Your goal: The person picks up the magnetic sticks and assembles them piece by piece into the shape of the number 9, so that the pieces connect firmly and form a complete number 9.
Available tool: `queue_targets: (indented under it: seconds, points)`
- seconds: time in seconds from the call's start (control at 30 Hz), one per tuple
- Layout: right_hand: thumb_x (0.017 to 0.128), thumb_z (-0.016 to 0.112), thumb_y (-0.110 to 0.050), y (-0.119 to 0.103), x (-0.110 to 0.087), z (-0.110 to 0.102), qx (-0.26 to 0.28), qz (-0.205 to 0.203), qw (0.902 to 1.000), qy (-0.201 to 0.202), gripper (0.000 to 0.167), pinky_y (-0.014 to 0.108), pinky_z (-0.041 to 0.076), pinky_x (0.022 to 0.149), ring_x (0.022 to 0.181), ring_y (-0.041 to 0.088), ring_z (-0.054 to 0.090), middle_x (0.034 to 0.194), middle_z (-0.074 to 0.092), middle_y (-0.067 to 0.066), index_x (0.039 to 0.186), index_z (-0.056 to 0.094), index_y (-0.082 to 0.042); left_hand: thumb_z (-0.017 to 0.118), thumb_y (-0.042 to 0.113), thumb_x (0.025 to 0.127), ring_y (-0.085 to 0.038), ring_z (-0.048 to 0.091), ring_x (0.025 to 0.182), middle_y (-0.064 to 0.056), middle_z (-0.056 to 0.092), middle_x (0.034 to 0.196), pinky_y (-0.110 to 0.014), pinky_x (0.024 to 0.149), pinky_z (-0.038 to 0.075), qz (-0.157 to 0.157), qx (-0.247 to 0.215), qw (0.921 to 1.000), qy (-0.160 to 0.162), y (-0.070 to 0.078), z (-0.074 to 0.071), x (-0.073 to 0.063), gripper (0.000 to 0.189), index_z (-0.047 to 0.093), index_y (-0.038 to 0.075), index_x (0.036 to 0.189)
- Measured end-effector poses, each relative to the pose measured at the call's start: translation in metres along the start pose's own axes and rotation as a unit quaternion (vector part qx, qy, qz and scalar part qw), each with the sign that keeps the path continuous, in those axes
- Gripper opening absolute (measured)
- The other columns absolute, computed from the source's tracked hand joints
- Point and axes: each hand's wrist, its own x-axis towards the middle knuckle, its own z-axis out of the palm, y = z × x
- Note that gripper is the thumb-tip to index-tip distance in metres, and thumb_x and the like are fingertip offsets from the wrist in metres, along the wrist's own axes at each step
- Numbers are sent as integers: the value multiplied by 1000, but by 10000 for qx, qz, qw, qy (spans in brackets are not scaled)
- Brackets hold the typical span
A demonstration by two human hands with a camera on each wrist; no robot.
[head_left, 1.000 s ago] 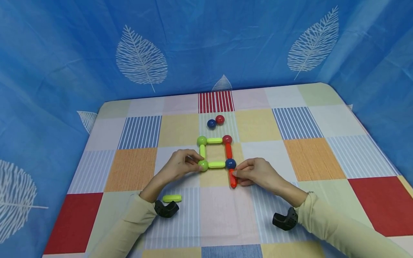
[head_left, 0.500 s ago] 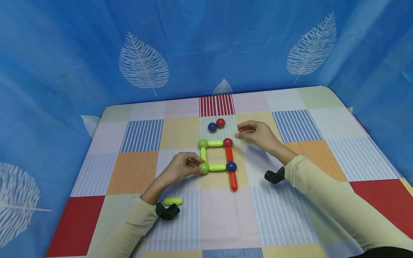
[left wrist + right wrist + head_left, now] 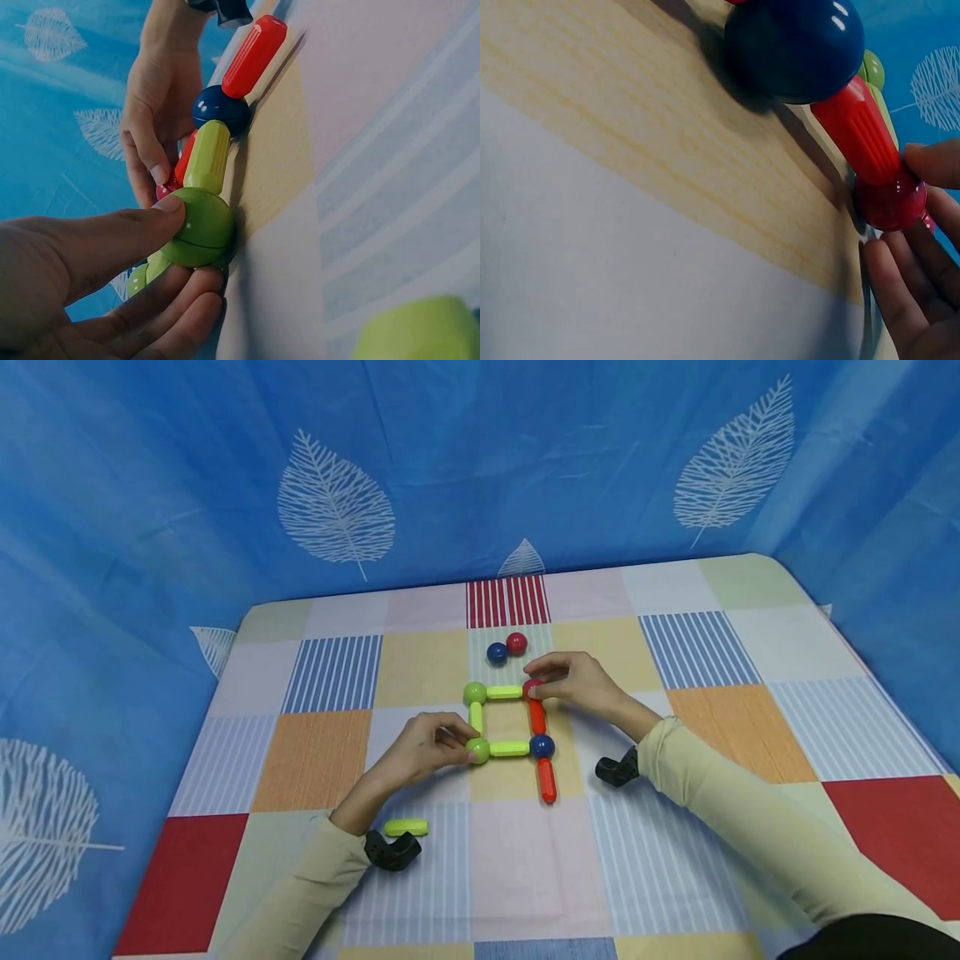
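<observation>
A square [image 3: 508, 720] of sticks and balls lies flat in the middle of the desk [image 3: 750, 727]. The left hand [image 3: 420, 747] pinches the near green ball [image 3: 478, 749]. The right hand [image 3: 581, 683] pinches the far red ball [image 3: 532, 687]. A red stick [image 3: 537, 716] runs toward the person from there to the blue ball [image 3: 542, 746].

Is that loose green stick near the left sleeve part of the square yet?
No, the green stick lies alone on the cloth, apart from the square.

backdrop: blue cloth [image 3: 150, 527] – white leaf prints | table: patchwork checked cover [image 3: 720, 710] – striped and plain squares
</observation>
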Motion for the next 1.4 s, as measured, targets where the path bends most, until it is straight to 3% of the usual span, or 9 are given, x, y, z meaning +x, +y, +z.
queue_targets:
  seconds: [0.13, 0.27, 0.37, 0.5, 0.67, 0.8, 0.93, 1.23, 1.4]
  points:
    - [83, 77, -11, 1, 0, 0, -41, 136, 9999, -64, 34, 35, 47, 88, 101, 21, 62, 109, 71, 6, 116, 71, -6, 78, 3, 83, -19, 66, 84, -9, 70, 97, -31, 75, 55, 36, 26, 9998, -187, 2, -2, 2, 20, 72, 2, 101]
    - [83, 78, -13, 3, 0, 0, -13, 189, 9998, -80, 32, 35, 47, 88, 101, 21, 62, 108, 72, 5, 114, 73, -7, 75, 7, 86, -21, 67, 86, -9, 68, 99, -33, 74, 54, -43, 147, 9993, -355, 8, -14, 10, 20, 72, 3, 105]
    - [82, 78, -14, 5, 0, 0, -14, 187, 9998, -59, 32, 35, 47, 88, 101, 21, 62, 107, 72, 5, 113, 73, -7, 73, 7, 87, -22, 66, 85, -11, 68, 98, -36, 72, 53, -13, 229, 9997, -44, 15, -27, 27, 21, 72, 2, 108]
    - [83, 78, -13, 9, 0, -1, -41, 252, 9997, 24, 32, 34, 47, 87, 100, 21, 62, 107, 72, 5, 113, 73, -8, 71, 8, 89, -27, 64, 84, -14, 67, 96, -43, 73, 54, 8, 154, 9980, 620, 20, -37, 64, 27, 69, -1, 114]
    - [84, 78, -14, 13, 0, 4, 70, 224, 9997, -20, 33, 34, 47, 88, 102, 22, 61, 109, 72, 7, 116, 72, -6, 74, 9, 88, -31, 64, 93, -17, 63, 107, -41, 80, 57, -688, -236, 9927, 958, 21, -35, 107, 37, 65, -1, 122]
    - [84, 78, -15, 12, 1, 7, 92, 196, 9998, -26, 33, 35, 47, 90, 103, 21, 61, 109, 72, 6, 115, 73, -7, 76, 10, 86, -29, 64, 95, -16, 61, 114, -39, 82, 57, -1289, -300, 9861, 1007, 23, -31, 126, 41, 64, 3, 124]
    - [84, 78, -14, 10, 1, 6, 68, 203, 9998, 56, 31, 35, 47, 89, 102, 21, 61, 108, 72, 5, 114, 74, -8, 79, 13, 84, -25, 63, 93, -14, 63, 114, -40, 82, 56, -1495, -174, 9847, 876, 27, -26, 135, 41, 66, 6, 122]
    - [84, 78, -15, 9, 3, 6, 218, 131, 9997, 40, 32, 34, 47, 89, 102, 20, 62, 107, 73, 6, 114, 73, -6, 81, 14, 81, -24, 66, 84, -15, 69, 102, -36, 71, 55, -1342, 379, 9856, 956, 29, -22, 143, 29, 70, 2, 105]
    - [84, 78, -15, 11, 2, 5, 228, 171, 9995, 106, 31, 34, 47, 89, 101, 20, 62, 106, 73, 5, 113, 73, -7, 79, 12, 83, -25, 67, 85, -13, 69, 104, -32, 67, 53, -1398, 495, 9841, 974, 29, -21, 146, 23, 71, 3, 102]
